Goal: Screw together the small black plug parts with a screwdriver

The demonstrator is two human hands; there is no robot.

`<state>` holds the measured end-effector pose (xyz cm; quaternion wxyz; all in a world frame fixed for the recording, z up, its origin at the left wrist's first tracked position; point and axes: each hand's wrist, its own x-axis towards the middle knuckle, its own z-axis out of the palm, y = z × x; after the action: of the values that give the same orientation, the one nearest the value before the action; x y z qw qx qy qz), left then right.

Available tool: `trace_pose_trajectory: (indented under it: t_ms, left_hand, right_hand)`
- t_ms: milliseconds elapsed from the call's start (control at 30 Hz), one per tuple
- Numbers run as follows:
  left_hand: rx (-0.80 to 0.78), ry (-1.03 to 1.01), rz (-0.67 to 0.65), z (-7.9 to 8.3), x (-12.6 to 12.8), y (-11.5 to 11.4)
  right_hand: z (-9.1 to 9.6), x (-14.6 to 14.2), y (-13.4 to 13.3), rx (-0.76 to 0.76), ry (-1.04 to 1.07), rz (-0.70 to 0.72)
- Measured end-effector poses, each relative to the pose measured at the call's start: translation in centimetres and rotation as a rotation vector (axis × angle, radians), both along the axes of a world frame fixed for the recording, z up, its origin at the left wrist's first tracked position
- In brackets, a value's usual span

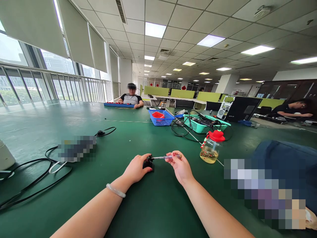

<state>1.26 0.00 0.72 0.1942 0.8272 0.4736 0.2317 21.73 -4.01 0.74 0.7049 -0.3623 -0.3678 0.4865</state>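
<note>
Right now the L hand (137, 168) is curled over a small black part (148, 164) resting on the green tabletop (153, 205), grip closed round its left side. The R hand (180, 167) pinches a clear-handled screwdriver (165, 157) btw thumb & fingertips, grip shut on the handle end. Its shaft runs level, tip at the part's top. Both sit toward the tabletop's near edge. A red-lidded jar (210, 150) stands near, toward the right edge; a black cable (37, 178) lies well apart, toward the left edge.

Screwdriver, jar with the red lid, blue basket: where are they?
screwdriver (163, 157), head view, on its handle.
jar (209, 152), head view, on its glass belly.
blue basket (162, 122), head view, on its front wall.
</note>
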Motion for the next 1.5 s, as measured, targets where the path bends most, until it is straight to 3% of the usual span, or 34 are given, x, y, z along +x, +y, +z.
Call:
trace_pose_trajectory:
  t_ms: [300,567,733,1067,1500]
  left_hand:
    - [0.013,0.022,-0.033,0.0,0.0,0.0]
    - [0.06,0.033,-0.057,-0.3,0.0,0.1]
    - [0.067,0.034,-0.065,-0.2,-0.1,-0.1]
    - [0.014,0.07,-0.061,-0.2,-0.2,0.0]
    - [0.042,0.134,-0.077,-0.3,-0.1,0.3]
  right_hand:
    - [-0.2,0.6,0.5,-0.002,-0.036,-0.083]
    - [0.3,0.4,0.1,0.06,-0.221,-0.164]
    - [0.5,0.0,-0.5,0.139,-0.391,-0.097]
    - [0.3,-0.5,-0.6,0.084,-0.712,0.045]
    - [0.8,-0.7,-1.2,0.182,-0.782,-0.06]
